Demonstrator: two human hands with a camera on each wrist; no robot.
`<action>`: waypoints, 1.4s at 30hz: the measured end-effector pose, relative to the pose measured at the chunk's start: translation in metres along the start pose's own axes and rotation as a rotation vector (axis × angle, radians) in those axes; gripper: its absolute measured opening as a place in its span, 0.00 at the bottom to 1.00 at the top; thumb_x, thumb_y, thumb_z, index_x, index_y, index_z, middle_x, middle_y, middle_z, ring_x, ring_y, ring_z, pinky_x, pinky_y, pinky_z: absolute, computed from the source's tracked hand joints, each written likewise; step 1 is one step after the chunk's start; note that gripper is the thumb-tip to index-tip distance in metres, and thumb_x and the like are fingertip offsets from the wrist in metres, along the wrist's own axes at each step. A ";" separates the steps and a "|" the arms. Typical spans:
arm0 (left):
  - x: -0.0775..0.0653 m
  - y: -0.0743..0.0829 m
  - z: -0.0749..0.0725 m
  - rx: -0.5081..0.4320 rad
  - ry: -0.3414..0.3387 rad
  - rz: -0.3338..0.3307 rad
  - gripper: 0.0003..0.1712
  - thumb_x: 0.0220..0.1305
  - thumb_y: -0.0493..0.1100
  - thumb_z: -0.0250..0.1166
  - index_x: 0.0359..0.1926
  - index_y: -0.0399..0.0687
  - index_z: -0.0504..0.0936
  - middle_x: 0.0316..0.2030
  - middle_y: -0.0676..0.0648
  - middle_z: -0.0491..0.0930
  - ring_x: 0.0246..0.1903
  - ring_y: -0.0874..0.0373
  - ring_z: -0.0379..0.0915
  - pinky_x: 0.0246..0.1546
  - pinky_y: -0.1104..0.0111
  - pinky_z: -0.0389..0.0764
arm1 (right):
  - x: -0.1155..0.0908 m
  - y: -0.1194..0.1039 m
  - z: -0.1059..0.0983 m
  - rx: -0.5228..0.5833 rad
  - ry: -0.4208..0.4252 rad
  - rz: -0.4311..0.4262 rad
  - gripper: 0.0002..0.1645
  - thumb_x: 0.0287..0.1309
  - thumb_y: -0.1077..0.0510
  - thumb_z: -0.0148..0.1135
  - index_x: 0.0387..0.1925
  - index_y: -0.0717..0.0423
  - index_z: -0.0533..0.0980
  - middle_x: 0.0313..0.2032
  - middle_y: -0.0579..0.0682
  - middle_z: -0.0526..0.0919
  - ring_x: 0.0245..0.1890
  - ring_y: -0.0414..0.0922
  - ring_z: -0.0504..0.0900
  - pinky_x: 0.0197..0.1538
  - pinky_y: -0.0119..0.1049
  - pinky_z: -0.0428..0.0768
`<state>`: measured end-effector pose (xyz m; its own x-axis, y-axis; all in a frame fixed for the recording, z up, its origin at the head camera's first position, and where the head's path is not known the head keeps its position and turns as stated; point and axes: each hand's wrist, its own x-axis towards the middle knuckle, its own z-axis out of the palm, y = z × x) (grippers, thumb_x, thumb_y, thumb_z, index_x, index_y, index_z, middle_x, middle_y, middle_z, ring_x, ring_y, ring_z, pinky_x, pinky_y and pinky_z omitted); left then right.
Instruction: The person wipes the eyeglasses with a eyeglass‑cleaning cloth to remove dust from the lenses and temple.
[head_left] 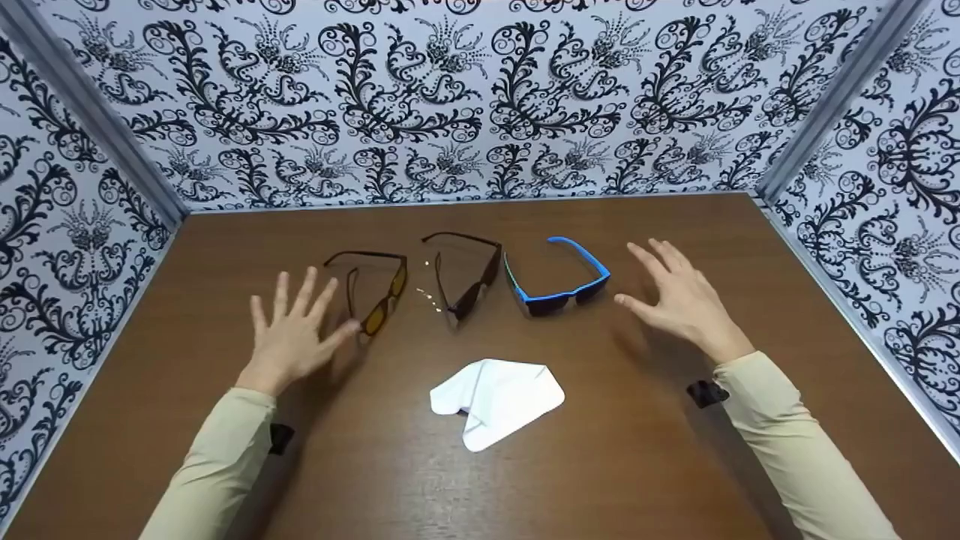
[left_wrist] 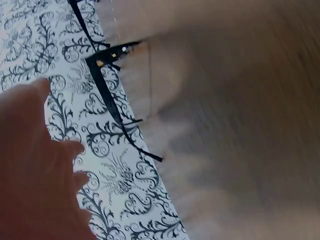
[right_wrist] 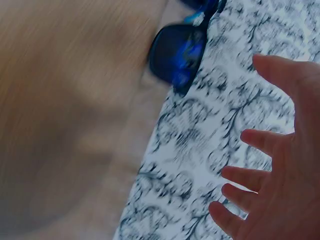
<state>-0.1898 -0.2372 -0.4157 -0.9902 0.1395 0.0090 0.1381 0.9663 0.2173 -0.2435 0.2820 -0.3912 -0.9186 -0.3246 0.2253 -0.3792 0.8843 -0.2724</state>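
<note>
Three pairs of glasses lie in a row with their temples unfolded. At left are yellow-lensed glasses, in the middle dark sunglasses, at right blue-framed sunglasses. My left hand is spread beside the yellow-lensed pair, its thumb overlapping that pair's lower lens in the head view. Over at the right, my right hand hovers with fingers extended, apart from the blue pair. Both hands hold nothing. In the right wrist view a dark blue lens shows beyond the thumb. A white cloth lies crumpled in front of the glasses.
The brown table is bordered by patterned panels at the back and on both sides, with grey metal posts at the corners. Small bright specks show near the middle sunglasses. Dark wrist devices sit at the cuffs.
</note>
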 end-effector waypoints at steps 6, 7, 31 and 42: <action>-0.001 0.011 0.005 -0.017 -0.055 0.113 0.49 0.57 0.55 0.68 0.72 0.41 0.57 0.73 0.34 0.29 0.69 0.37 0.13 0.60 0.39 0.18 | -0.001 -0.028 0.008 0.008 0.110 -0.152 0.39 0.51 0.49 0.68 0.64 0.56 0.68 0.62 0.64 0.67 0.64 0.62 0.62 0.57 0.63 0.66; 0.000 0.012 0.007 -0.027 -0.046 0.124 0.47 0.58 0.53 0.69 0.71 0.40 0.59 0.73 0.34 0.31 0.70 0.37 0.15 0.61 0.38 0.20 | -0.001 -0.033 0.010 0.010 0.122 -0.178 0.37 0.51 0.50 0.69 0.63 0.57 0.70 0.60 0.64 0.69 0.62 0.62 0.65 0.55 0.62 0.69; 0.015 0.022 0.010 0.097 0.077 0.305 0.07 0.58 0.33 0.65 0.36 0.32 0.82 0.42 0.36 0.78 0.51 0.38 0.69 0.64 0.41 0.50 | -0.006 -0.081 0.041 -0.005 -0.053 -0.412 0.15 0.59 0.54 0.64 0.46 0.57 0.79 0.42 0.51 0.81 0.40 0.48 0.80 0.38 0.46 0.80; 0.013 0.020 0.003 0.124 0.118 0.254 0.07 0.49 0.29 0.63 0.32 0.31 0.82 0.30 0.39 0.76 0.34 0.43 0.68 0.41 0.51 0.74 | 0.003 -0.114 0.067 0.076 -0.241 -0.507 0.07 0.58 0.59 0.64 0.39 0.52 0.82 0.35 0.47 0.81 0.35 0.44 0.80 0.34 0.42 0.79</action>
<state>-0.1998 -0.2157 -0.4145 -0.9181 0.3612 0.1632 0.3764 0.9236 0.0731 -0.2105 0.1579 -0.4225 -0.6150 -0.7781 0.1278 -0.7786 0.5735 -0.2547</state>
